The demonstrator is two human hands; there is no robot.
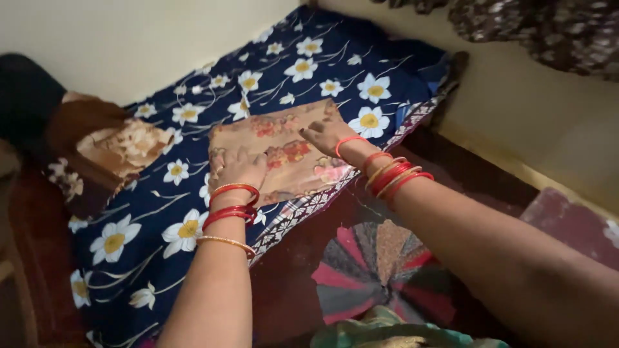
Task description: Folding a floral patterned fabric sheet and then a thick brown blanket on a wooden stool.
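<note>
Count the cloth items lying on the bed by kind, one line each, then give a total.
Blue flowered bedsheet: 1
Tan flowered folded cloth, with the left hand and right hand flat on it: 1
Brown crumpled cloth: 1
Total: 3

Flat on the folded cloth [284, 151], left hand [237, 169] at its near-left corner, right hand [327, 134] at its right edge. Under both, a bedsheet [193, 193] spread over the bed. Left of the left hand, a pillow [113, 151]. Below the right hand, a floor mat [380, 270].
</note>
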